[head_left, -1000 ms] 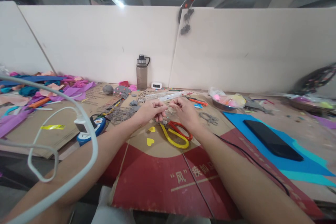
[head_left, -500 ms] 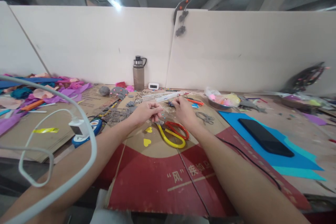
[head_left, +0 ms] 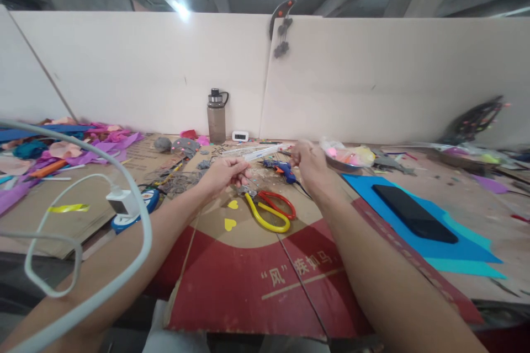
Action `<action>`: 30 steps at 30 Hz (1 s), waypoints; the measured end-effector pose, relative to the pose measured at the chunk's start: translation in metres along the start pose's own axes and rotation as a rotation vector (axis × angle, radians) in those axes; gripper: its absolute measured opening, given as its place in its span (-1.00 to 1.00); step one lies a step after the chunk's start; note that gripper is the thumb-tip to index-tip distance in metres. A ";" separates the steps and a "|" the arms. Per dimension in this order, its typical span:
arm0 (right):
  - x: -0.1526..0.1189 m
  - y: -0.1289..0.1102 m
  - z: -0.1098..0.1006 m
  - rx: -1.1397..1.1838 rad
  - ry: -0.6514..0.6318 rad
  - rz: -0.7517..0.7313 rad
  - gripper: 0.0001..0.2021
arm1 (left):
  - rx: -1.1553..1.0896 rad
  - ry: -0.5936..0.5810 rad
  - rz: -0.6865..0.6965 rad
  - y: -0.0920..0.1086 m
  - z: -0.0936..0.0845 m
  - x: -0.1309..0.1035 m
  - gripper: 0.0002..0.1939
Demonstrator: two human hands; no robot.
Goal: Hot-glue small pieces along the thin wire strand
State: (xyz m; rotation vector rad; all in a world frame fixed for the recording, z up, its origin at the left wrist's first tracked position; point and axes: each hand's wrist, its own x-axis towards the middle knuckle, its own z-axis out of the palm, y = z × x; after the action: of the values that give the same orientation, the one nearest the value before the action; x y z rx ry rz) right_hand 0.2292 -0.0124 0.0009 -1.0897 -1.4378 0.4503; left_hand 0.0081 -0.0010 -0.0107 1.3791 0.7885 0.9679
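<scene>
My left hand [head_left: 226, 174] hovers over the middle of the cardboard, its thumb and fingers pinched together; whatever is between them is too small to make out. Farther right, my right hand [head_left: 308, 162] is closed with curled fingers, slightly smeared, and its grip is hidden from me. Between the hands lies a blue glue gun [head_left: 285, 171] with an orange trigger. Just below my left hand rest scissors with one red and one yellow handle [head_left: 269, 220]. Beside them are two yellow paper hearts, the nearer heart [head_left: 230, 224] being larger.
Blue sheets [head_left: 464, 251] carry a black phone [head_left: 414, 213] at right. A bowl of colourful bits [head_left: 348, 157] stands behind. A bottle [head_left: 216, 118] and small clock [head_left: 240, 136] are by the white partition. A white cable [head_left: 144, 215] loops across the left foreground.
My right hand has moved right, away from my left hand, uncovering the glue gun. My left hand stays pinched in nearly the same place. The view has shifted slightly.
</scene>
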 end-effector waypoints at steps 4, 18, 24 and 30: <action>-0.013 -0.013 0.017 -0.002 -0.139 -0.001 -0.70 | 0.018 -0.026 -0.005 0.002 0.002 -0.001 -0.75; -0.031 -0.011 0.040 -0.151 -0.260 -0.158 -0.86 | 0.121 -0.081 0.028 0.002 0.009 -0.005 -0.67; -0.031 -0.014 0.042 -0.199 -0.213 -0.114 -0.92 | 0.127 -0.149 0.028 0.001 0.008 -0.004 -0.69; -0.026 -0.008 0.036 -0.059 -0.209 0.005 -0.85 | 0.074 -0.057 -0.011 0.002 0.008 -0.002 -0.71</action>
State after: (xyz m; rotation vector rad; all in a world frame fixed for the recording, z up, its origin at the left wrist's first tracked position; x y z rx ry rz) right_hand 0.1891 -0.0264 -0.0145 -1.1189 -1.6405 0.5411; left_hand 0.0139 -0.0065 -0.0087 1.4588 0.7943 0.8947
